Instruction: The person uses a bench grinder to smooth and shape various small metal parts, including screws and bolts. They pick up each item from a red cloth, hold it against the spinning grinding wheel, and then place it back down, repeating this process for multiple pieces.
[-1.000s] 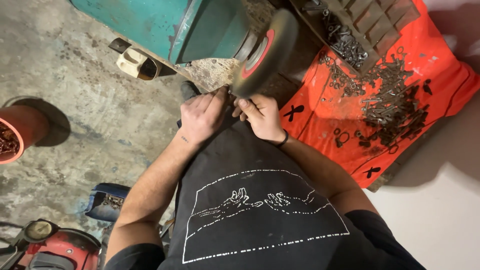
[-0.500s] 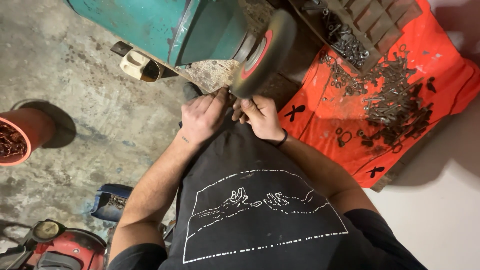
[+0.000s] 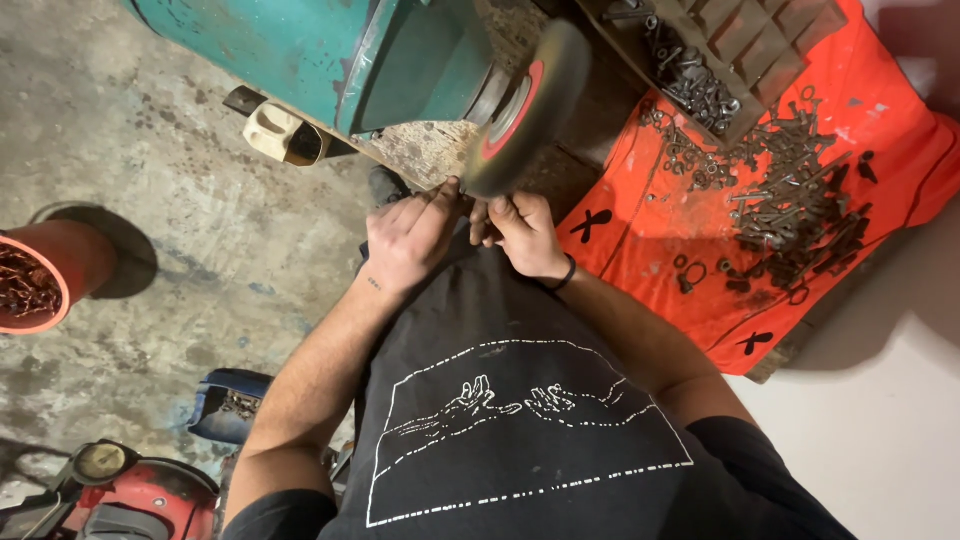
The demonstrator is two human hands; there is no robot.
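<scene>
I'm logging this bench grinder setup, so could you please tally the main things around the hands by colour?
Teal: 1, grinder body
Orange: 2, cloth, bucket
Dark: 1, wheel
Red: 1, machine
Blue: 1, container
Total: 6
The left hand and right hand meet at the wheel.

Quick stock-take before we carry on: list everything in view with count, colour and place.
Grinder body: one, teal, top centre.
Wire wheel: one, dark with red hub, right end of the grinder.
Cloth: one, orange with black crosses, right.
Bolts and nuts: a loose pile, too many to count, rusty grey, on the cloth.
Tray: one, brown, top right, holding more hardware.
Bucket: one, orange, left edge, rusty contents.
Container: one, blue, lower left.
Machine: one, red, bottom left corner.
Left hand: at the wheel's lower edge.
Right hand: beside it; what they pinch is hidden.
</scene>
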